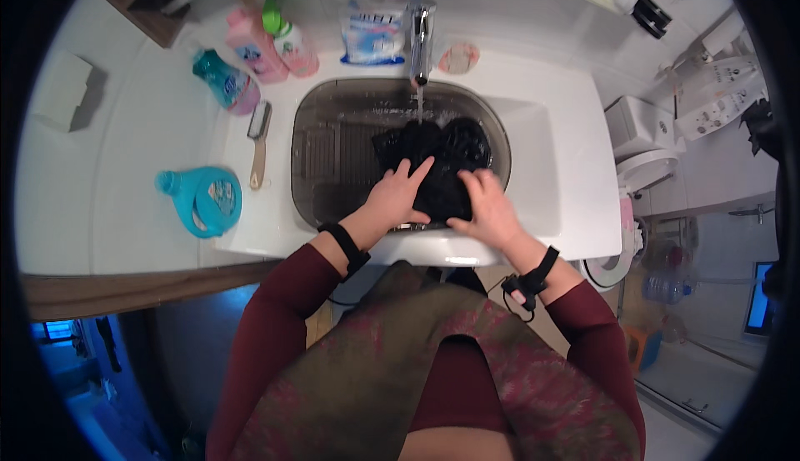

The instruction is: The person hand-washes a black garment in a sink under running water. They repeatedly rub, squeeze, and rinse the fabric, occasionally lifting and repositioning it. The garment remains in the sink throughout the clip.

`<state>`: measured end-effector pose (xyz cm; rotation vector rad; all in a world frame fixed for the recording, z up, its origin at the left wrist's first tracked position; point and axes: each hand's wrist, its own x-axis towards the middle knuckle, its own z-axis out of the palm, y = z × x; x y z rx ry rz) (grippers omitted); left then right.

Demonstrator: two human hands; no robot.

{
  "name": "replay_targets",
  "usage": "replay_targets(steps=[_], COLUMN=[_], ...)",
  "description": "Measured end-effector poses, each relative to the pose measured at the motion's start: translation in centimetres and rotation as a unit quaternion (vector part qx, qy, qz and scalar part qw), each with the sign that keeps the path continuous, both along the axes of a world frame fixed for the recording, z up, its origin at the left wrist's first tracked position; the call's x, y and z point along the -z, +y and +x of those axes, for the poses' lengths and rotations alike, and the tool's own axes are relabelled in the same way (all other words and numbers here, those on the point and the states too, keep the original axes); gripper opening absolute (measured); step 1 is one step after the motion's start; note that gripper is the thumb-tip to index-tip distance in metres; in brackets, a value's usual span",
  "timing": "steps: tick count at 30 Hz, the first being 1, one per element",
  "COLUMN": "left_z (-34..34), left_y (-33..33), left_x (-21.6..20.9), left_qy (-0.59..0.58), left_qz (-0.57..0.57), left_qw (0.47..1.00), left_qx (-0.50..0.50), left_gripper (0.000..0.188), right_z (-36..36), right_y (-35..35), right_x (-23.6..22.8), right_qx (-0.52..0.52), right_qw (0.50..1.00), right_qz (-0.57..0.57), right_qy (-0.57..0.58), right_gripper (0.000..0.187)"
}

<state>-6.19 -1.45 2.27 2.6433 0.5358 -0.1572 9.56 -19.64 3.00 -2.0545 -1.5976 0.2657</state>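
Black wet cloth point(446, 190) lies bunched in a dark see-through washbasin point(302, 198) that has a ribbed washboard point(350, 151) on its left side. Water runs onto the cloth from a chrome faucet point(422, 40). At the cloth's left side rests my left hand point(396, 196), open, fingers and thumb spread against it. My right hand point(490, 211) touches the right side, its fingers and thumb apart and slightly curved. Neither hand visibly grips a fold, though some fingertips are hard to make out against the black.
The washbasin sits in a white sink point(542, 161). Left of it stand a turquoise jug point(218, 202), a brush point(259, 144), a teal-capped bottle point(225, 82) and pink bottles point(254, 44). A blue-white pouch point(372, 34) and a soap dish point(459, 57) flank the faucet. A toilet point(646, 165) is at right.
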Motion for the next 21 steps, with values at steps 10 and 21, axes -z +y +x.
replay_targets(steps=[10, 21], left_z=[2.2, 8.8], left_y=[0.6, 2.2], left_x=[2.5, 3.8], left_qy=[0.074, 0.152], left_qz=[0.044, 0.018], left_qw=[0.996, 0.987], left_qx=[0.023, -0.055], left_gripper=[0.134, 0.146], right_z=[0.4, 9.8], right_y=[4.1, 10.2], right_x=[6.5, 6.8], right_qx=[0.025, -0.077], right_qw=[0.938, 0.897], right_qz=[-0.324, -0.435], right_qy=[-0.125, -0.007], right_gripper=[0.092, 0.102])
